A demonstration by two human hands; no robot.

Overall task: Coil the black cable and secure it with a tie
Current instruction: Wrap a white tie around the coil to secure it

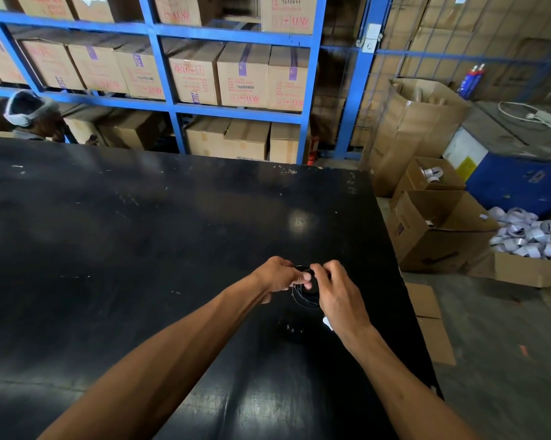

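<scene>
A small coil of thin black cable hangs between both hands just above the black table. My left hand pinches the coil's upper left edge with thumb and fingers. My right hand grips its upper right side, fingers curled over the top. A thin pale strand, perhaps the tie, shows by my left thumb; it is too small to be sure. Part of the coil is hidden behind my right palm. A small white scrap lies under my right wrist.
Blue steel racks with cardboard cartons stand behind the table. A person in a hair net sits at the far left. Open cartons and a pile of white labels lie on the floor to the right, by a blue bin.
</scene>
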